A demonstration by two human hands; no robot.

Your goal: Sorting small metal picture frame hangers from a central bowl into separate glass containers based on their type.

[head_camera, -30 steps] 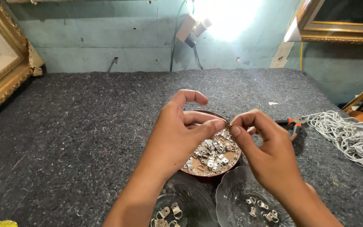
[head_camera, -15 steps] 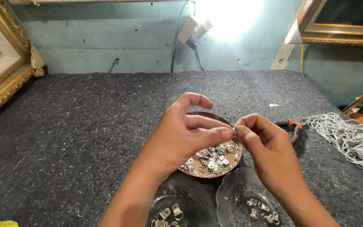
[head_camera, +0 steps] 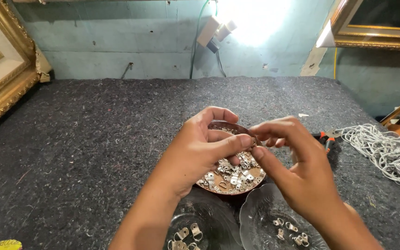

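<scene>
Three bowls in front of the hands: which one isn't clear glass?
The brown bowl, farthest of the three and heaped with small metal hangers, right under both hands. The two nearer bowls, the left one and the right one, are clear patterned glass holding only a few pieces.

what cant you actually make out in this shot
- What the left hand and right hand pinch together: head view, covered by the fingertips.
- Far side of the brown bowl: behind both hands.
- Two glass dishes: cut off by the bottom edge.
- Pliers: partly behind the right hand.
- Picture frame: cut off at the left edge.
</scene>
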